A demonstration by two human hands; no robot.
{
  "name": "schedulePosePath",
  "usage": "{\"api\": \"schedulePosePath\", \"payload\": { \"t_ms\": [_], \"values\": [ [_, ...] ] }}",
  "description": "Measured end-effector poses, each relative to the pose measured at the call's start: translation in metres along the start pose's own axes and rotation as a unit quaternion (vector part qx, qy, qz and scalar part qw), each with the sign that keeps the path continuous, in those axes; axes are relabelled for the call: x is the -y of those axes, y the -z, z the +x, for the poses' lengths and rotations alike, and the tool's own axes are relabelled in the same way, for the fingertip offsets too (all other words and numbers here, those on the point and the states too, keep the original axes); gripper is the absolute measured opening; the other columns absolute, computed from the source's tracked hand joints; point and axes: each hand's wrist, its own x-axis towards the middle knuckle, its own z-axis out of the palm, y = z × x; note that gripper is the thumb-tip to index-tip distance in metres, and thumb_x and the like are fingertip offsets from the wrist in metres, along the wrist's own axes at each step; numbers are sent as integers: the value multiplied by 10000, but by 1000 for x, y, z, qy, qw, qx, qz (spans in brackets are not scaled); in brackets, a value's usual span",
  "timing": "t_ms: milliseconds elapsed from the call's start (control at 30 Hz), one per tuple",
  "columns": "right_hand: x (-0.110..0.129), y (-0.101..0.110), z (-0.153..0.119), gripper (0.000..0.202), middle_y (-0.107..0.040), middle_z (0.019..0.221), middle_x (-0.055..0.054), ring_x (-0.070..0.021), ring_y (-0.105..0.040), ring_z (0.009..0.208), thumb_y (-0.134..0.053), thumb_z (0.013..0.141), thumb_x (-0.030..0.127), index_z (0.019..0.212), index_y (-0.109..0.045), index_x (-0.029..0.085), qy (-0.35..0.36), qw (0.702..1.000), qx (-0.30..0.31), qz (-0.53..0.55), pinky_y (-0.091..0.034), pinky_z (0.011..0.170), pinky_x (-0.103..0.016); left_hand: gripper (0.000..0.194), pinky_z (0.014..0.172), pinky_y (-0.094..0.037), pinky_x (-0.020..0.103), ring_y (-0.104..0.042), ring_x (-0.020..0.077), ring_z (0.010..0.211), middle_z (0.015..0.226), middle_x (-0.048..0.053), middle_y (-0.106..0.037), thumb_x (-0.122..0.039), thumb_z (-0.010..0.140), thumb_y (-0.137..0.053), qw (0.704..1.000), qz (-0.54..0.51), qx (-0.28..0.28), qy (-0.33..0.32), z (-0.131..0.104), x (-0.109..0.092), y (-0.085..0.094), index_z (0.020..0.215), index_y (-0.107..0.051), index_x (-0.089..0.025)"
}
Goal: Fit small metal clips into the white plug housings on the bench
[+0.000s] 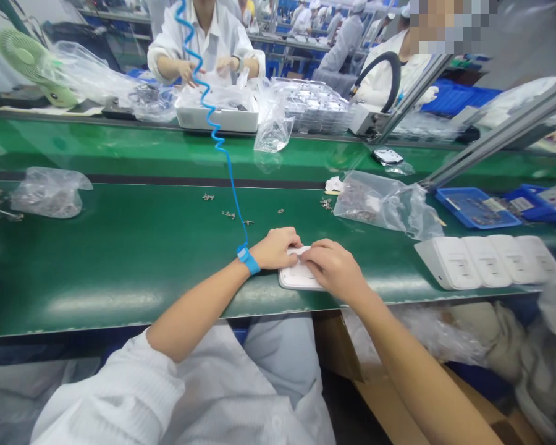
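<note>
The person wore a loose white garment (213, 383) with bunched sleeves, pale trousers (282, 355), and a blue wristband (249, 261) with a coiled blue cord (206, 93).

Bench layout: casing near front edge

From where I stand: casing (301, 284) on bench (120, 266), near front edge. Small loose parts (229, 214) scattered behind it. Left end: bag (50, 193). Behind right: parts bag (375, 204), then trays (478, 208) farther right. Row of housings (461, 262) right, before trays. Across, fan (25, 55) left, open box (217, 120) mid, stacked trays (310, 102) right of box.
</note>
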Motion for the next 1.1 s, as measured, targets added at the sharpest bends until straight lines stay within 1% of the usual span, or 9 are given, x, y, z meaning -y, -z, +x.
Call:
{"api": "schedulePosePath", "payload": {
  "t_ms": [133, 267, 367, 467, 600, 733, 867, 1000, 1100],
  "values": [
    [3, 0, -2, 153, -739, 909, -60, -201, -660, 848, -532, 927, 201, 924, -684, 216, -62, 990, -91, 83, -527, 777, -346, 159, 784, -447, 317, -592, 189, 849, 953, 60, -630, -178, 770, -606, 998, 54, 11, 15, -3, -9, 2, 900, -692, -151],
    [-2, 6, 13, 157, -740, 961, -68, -193, -678, 789, -637, 881, 291, 1002, -682, 201, -123, 962, -70, 233, -548, 735, -338, 118, 797, -423, 347, -603, 223, 902, 928, 60, -626, -228, 787, -618, 991, 115, -7, 66, -35, -26, 3, 886, -659, -179],
    [-6, 2, 46, 153, -736, 952, -66, -187, -675, 777, -634, 884, 318, 962, -687, 198, -112, 945, -33, 307, -537, 682, -312, 73, 785, -411, 362, -598, 216, 876, 919, 40, -614, -237, 794, -615, 971, 125, -90, 184, -80, -41, -4, 856, -603, -200],
    [-2, -19, 90, 94, -711, 958, -63, -162, -632, 744, -631, 875, 243, 912, -699, 189, -47, 970, 5, 238, -507, 696, -299, 39, 812, -410, 364, -594, 184, 831, 922, 17, -604, -189, 807, -591, 923, 105, -208, 306, -124, -50, -10, 839, -571, -203],
    [6, -61, 139, 96, -687, 951, -74, -164, -618, 748, -673, 802, 105, 859, -715, 170, -1, 981, 81, 177, -484, 753, -309, 39, 763, -422, 330, -547, 133, 687, 856, -12, -580, -221, 847, -599, 898, 59, -280, 334, -154, -44, -2, 845, -566, -202],
    [5, -86, 150, 134, -675, 820, -75, -200, -625, 784, -643, 806, 73, 719, -690, 164, 5, 980, 78, 184, -461, 748, -315, 58, 736, -421, 308, -547, 146, 725, 829, 2, -588, -175, 885, -556, 906, 115, -308, 266, -135, -13, 33, 834, -576, -195],
    [0, -88, 140, 112, -682, 797, -64, -182, -609, 735, -598, 859, 113, 802, -682, 159, -13, 980, 26, 194, -447, 695, -299, 148, 836, -440, 352, -598, 207, 912, 988, 61, -668, -188, 839, -678, 942, 156, -233, 182, -82, 29, 65, 985, -655, -178],
    [0, -84, 131, 85, -672, 766, -40, -153, -589, 671, -597, 867, 142, 821, -665, 163, -31, 977, -33, 208, -448, 644, -276, 122, 866, -460, 362, -637, 220, 938, 952, 45, -723, -254, 845, -720, 964, 112, -199, 137, -40, 53, 66, 951, -713, -195],
    [1, -81, 130, 76, -674, 776, -30, -139, -589, 653, -600, 876, 159, 897, -671, 170, -37, 972, -55, 226, -468, 635, -267, 100, 842, -489, 330, -666, 190, 893, 930, 38, -747, -224, 902, -641, 969, 62, -202, 127, -35, 62, 62, 907, -737, -196]
  ]
}}
